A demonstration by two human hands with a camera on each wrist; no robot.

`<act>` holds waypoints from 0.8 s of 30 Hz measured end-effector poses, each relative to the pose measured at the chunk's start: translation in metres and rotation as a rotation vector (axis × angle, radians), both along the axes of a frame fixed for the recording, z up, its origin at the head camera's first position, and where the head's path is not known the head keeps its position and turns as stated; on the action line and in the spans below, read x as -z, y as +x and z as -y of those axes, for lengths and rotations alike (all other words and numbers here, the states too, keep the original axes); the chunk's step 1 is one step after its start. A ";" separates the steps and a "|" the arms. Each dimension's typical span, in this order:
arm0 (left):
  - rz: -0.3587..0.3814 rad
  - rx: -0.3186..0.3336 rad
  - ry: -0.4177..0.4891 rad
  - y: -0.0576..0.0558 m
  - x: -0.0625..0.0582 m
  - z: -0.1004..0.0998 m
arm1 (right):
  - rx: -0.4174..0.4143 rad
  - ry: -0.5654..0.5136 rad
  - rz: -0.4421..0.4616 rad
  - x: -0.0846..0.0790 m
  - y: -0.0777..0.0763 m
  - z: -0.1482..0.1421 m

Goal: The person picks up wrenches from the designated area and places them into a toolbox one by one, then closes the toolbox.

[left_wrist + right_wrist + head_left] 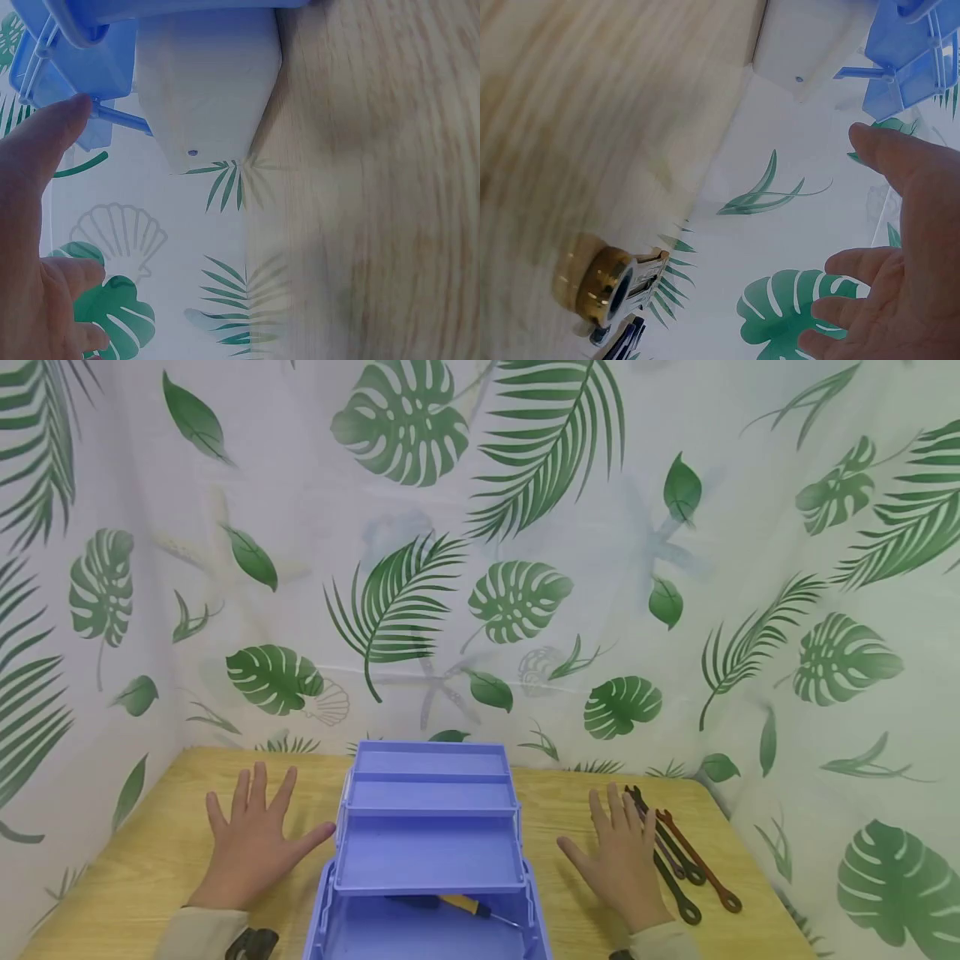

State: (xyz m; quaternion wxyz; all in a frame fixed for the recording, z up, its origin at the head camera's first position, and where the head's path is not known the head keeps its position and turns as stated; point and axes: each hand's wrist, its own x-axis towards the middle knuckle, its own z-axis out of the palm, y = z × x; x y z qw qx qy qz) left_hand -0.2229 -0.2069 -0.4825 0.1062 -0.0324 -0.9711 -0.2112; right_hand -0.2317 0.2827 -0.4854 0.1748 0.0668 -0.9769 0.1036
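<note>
A periwinkle-blue toolbox stands mid-table with its stepped trays unfolded. In its lower compartment lies a screwdriver with a yellow and black handle, partly hidden beneath a tray. To the left of the box my left hand is spread, palm down, its thumb pointing at the trays. In the left wrist view that thumb overlaps the tray's hinge arm. My right hand is spread on the other side, holding nothing, between the box and several combination wrenches.
The wrenches lie beside the right hand on the wooden table; one ring end shows large in the right wrist view. A white cloth printed with green leaves hangs behind the table and along both sides.
</note>
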 end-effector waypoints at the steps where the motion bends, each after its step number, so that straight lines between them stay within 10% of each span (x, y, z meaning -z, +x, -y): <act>1: -0.003 0.001 -0.002 -0.001 0.000 0.000 | 0.002 0.000 -0.003 0.000 0.000 0.000; 15: 0.012 0.017 0.025 -0.002 -0.007 -0.006 | -0.045 -0.068 0.032 -0.004 0.000 -0.002; 24: 0.286 0.096 0.451 0.003 -0.009 -0.011 | -0.283 -0.647 0.459 -0.012 0.004 0.009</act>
